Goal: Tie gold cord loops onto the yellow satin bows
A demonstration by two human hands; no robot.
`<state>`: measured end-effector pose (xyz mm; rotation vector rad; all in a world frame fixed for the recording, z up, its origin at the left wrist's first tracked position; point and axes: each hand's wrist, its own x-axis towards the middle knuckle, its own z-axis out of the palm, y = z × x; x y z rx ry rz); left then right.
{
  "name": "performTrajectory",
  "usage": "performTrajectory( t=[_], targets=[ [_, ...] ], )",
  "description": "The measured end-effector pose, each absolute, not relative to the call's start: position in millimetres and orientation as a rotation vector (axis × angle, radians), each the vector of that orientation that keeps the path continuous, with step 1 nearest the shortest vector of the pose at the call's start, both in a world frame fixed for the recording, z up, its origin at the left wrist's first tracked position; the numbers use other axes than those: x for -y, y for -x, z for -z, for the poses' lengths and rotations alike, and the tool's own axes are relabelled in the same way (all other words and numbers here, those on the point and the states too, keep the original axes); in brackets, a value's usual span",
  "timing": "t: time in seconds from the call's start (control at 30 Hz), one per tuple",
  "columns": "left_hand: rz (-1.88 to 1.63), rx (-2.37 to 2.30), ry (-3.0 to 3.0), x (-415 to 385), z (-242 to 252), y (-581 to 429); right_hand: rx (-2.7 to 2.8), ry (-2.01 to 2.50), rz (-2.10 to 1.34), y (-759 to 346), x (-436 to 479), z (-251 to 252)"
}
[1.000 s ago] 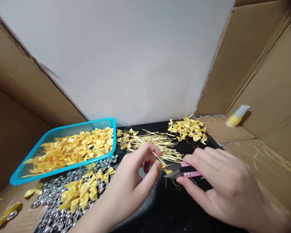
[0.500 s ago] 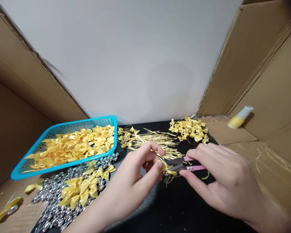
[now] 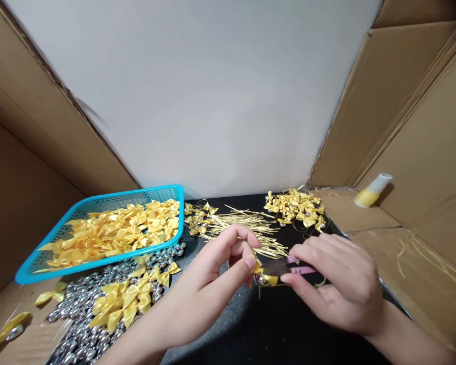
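My left hand [image 3: 209, 291] pinches a yellow ribbon bow [image 3: 270, 280] between thumb and fingers. A small silver bead [image 3: 261, 279] shows at the bow, and part of the bow is hidden by the fingertips. In my right hand [image 3: 338, 284] is a pair of thread snips [image 3: 303, 270] with pink handles, squeezed between thumb and fingers. Their dark blades reach left to the bow, close to my left fingertips, and look nearly closed. Behind my hands lies a heap of gold ties [image 3: 247, 223] on the black mat [image 3: 273, 329].
A blue basket [image 3: 99, 258] of yellow bows stands at left. Silver beads [image 3: 87, 304] and loose bows [image 3: 123, 301] lie before it. Finished-looking bows with beads [image 3: 298, 208] are piled at back right. A thread spool [image 3: 372, 191] stands by the cardboard wall [image 3: 421, 126].
The snips' blades have closed together at the bow. The gold strand rising from my left fingers no longer stands out. The view has shifted slightly.
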<state>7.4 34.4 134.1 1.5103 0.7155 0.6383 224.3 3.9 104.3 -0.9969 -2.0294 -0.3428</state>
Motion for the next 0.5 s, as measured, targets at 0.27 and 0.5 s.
performTrajectory(
  t=[0.27, 0.5],
  targets=[
    [-0.627, -0.63, -1.445, -40.2, -131.2, -9.0, 1.996, 0.948, 0.304, -225.2, -7.5, -99.8],
    [-0.645, -0.559, -1.376, -44.3, -124.7, -10.2, 1.972, 0.945, 0.264, -224.6, -8.5, -94.9]
  ],
)
